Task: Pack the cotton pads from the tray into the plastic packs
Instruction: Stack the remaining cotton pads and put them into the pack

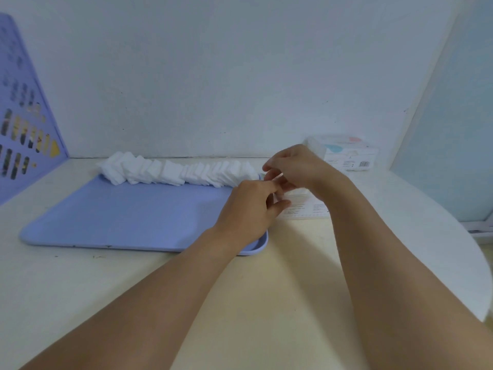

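Head view. I see a cream worktop (266, 289) running up to a pale wall (240, 62). At far left a lilac perforated panel (24, 124) stands tilted against the wall.

A flat lilac tray (128, 212) lies on the left half of the worktop, long side toward me. Most of its surface is bare. The cotton pads (173, 170), white squares, sit in one slumped row along the tray's far edge, leaning on one another, from the far-left corner to close by my hands.

At far right, against the wall, I note a filled plastic pack (346, 153) with a barcode and pastel print, well apart from the tray. A second, flat clear plastic pack (306, 206) lies on the worktop just beside the tray's right edge, printed text facing up, partly hidden by both hands.

My left hand (248, 209) hovers over the tray's near-right corner, fingers (280, 202) curled, tips reaching onto the flat pack's left edge. My right hand (296, 166) is above and behind it, fingers bent and close together, pinching toward the left. Both sets of tips meet at the pack's mouth. Left appears to grip the pack edge; whether right holds film or a pad, I cannot tell — blurred.
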Demonstrator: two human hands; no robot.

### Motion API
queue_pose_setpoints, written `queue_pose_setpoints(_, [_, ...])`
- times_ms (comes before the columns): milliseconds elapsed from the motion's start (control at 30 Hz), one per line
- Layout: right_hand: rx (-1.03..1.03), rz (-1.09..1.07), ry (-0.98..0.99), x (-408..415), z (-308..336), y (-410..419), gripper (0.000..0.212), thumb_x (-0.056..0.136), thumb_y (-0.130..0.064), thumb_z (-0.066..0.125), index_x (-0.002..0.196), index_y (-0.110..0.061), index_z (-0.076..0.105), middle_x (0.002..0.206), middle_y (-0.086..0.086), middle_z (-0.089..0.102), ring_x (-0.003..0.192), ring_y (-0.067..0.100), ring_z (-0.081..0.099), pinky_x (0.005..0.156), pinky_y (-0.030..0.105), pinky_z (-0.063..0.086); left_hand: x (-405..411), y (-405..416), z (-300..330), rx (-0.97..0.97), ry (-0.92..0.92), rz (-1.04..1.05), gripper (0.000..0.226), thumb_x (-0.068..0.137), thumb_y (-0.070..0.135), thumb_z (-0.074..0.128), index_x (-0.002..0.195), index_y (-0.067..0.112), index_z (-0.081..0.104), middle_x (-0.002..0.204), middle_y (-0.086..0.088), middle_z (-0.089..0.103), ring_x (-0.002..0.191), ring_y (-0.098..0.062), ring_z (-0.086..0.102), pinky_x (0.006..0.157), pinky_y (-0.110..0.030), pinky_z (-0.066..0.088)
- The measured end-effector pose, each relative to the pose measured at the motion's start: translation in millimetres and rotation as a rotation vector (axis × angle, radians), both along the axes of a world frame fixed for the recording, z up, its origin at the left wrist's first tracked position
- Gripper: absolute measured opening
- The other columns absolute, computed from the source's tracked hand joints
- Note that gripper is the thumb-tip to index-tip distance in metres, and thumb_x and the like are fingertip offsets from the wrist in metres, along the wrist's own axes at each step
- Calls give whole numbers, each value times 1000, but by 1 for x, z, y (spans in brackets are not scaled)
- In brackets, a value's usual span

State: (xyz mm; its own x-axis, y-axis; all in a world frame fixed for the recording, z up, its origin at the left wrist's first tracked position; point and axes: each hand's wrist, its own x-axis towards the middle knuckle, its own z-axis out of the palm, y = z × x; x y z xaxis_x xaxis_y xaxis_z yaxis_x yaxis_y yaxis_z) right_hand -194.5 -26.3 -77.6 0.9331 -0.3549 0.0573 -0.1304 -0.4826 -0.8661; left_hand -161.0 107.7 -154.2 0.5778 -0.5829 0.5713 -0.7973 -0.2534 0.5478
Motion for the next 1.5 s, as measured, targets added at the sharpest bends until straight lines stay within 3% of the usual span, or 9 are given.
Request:
queue_pose_setpoints(333, [-218,-89,-90,20,-19,-6,21,86,-9,62,90,9,71,68,5,63,60,15,52,60,25,43,1,8,8,-45,279,-77,23,93,18,67,113,30,65,74,3,70,70,-14,68,74,-33,58])
queue_pose_setpoints(433, [-398,-154,-255,19,-18,-7,6,82,-12,71,86,-10,75,73,-2,68,65,9,59,58,18,43,23,19,15,-238,444,197,19,84,13,61,92,30,62,74,-4,73,73,-25,71,70,-47,61])
queue_pose_setpoints(533, [-588,-112,-339,17,-16,4,28,75,-15,79,101,-19,71,88,-5,68,76,10,60,70,25,49,51,42,18,-225,431,434,21,79,10,55,91,26,63,82,-5,71,77,-24,69,72,-42,60])
queue_pose_setpoints(667, [-742,36,-129,30,-15,32,60,74,-17,81,130,-14,59,122,4,64,105,23,61,86,36,53,63,60,7,-108,430,505,18,86,10,57,101,19,63,84,1,65,78,-17,64,59,-25,45])
queue_pose_setpoints(800, [-863,2,171,58,-19,52,43,76,-26,83,102,-10,53,104,6,59,87,26,58,60,32,43,63,59,4,-96,423,462,15,87,13,61,100,20,64,80,7,63,73,-9,59,56,-22,42])
queue_pose_setpoints(867, [-919,-15,237,69,-25,58,49,78,-32,81,111,-12,50,103,4,54,90,26,57,63,32,40,65,58,2,-84,416,463,16,87,13,60,101,20,64,80,8,63,76,-11,59,56,-20,41])
queue_pose_setpoints(1067, [-924,-11,182,99,-44,58,54,87,-39,67,133,-17,49,120,7,61,101,28,58,72,34,40,71,54,1,-92,463,455,24,86,7,53,106,17,64,89,-2,67,74,-11,58,56,-20,40])
queue_pose_setpoints(1367, [-965,-46,119,98,-50,48,34,91,-18,61,126,-15,60,118,12,62,103,33,63,77,33,48,71,54,2,-106,494,462,28,88,8,49,110,17,62,94,-6,67,75,-20,58,55,-25,39])
queue_pose_setpoints(1500, [-954,-31,109,95,-47,47,32,91,-12,57,123,-13,62,116,13,62,101,35,63,81,36,52,69,55,2,-53,456,415,51,91,6,44,138,25,54,121,-11,68,97,-27,62,73,-27,45])
